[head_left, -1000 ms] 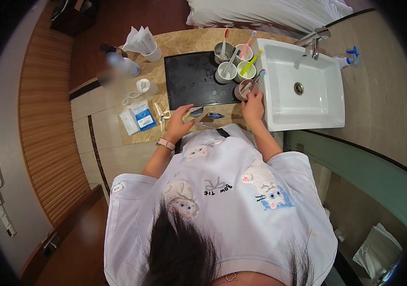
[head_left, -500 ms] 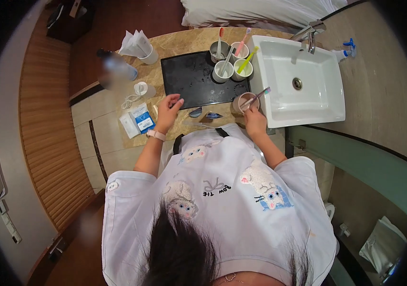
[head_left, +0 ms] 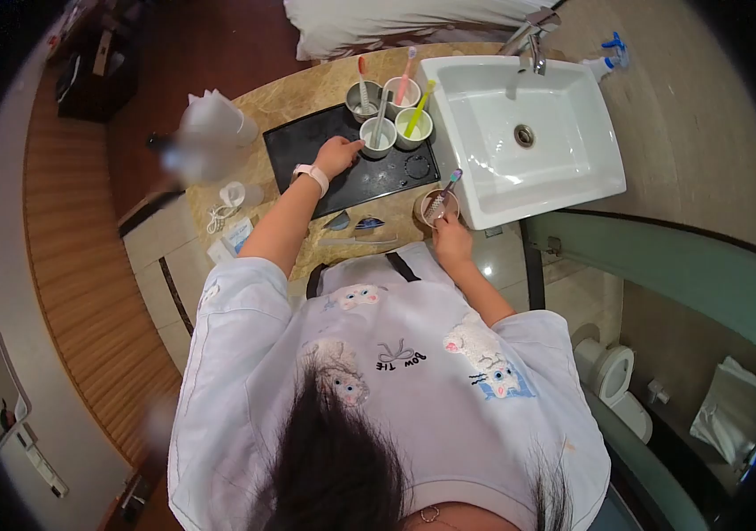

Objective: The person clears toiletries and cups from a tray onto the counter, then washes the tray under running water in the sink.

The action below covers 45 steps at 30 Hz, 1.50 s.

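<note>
You are gripping a brownish translucent cup, toothbrush inside, in your right hand, off the black rectangular tray; your left hand is apparently touching a round white cup (whether gripping it, one cannot tell). Four brush-holding cups are already standing on the tray, leaving only the brownish one outside, beside the white ceramic sink.

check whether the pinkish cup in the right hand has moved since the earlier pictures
Yes. Judged against the black tray, the pinkish cup has moved off toward the wearer's side, from the tray's near right corner to past its near edge.
</note>
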Tool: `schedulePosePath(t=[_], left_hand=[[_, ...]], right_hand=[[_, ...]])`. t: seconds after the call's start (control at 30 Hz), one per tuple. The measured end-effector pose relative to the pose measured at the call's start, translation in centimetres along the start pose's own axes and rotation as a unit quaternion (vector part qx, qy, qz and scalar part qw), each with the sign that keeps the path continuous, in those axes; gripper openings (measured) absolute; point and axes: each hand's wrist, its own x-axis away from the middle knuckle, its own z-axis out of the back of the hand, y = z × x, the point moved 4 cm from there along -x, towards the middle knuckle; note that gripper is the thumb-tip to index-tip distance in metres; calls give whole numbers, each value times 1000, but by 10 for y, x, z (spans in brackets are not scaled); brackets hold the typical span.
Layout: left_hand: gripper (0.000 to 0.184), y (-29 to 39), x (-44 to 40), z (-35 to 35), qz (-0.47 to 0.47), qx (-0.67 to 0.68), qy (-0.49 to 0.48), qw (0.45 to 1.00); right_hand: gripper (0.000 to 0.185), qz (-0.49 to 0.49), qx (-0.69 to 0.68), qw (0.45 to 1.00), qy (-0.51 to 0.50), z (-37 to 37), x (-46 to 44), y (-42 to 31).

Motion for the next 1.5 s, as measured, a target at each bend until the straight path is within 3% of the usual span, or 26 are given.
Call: schedulePosePath(t=[0.1,0.13,0.23,0.37,0.57,0.77,0.97,1.17,1.33,1.43,1.5], left_hand=[[72,22,-2,-12,-124,-152,150,969],[86,49,19,-15,-154,-181,115,965],[85,66,20,-28,-151,-300,106,936],[75,76,19,-34,-95,-329,144,928],[68,70,23,-27,-145,-312,170,923],[62,57,60,38,-215,-304,157,915],[66,39,100,129,-179,-342,219,896],[77,-6,101,182,-114,-346,288,886],[90,-40,91,196,-74,-336,330,879],[82,-53,89,200,-69,-264,347,897],[74,-59,87,204,12,-221,321,921]], right_hand=[[10,-31,4,1000,-4,-1,0,-1],[10,-34,-7,999,-5,0,1,-2],[21,-44,-60,997,25,2,6,-4],[39,-47,-122,990,50,7,17,-2],[46,-42,-148,983,98,20,25,-4],[41,-4,-182,972,146,15,17,-6],[44,102,-134,953,253,45,-8,-38],[53,127,-99,961,225,64,-68,-61],[66,2,-107,988,113,55,-127,-65],[71,-100,-88,990,47,46,-146,-64],[72,-168,-84,982,-26,42,-154,-63]])
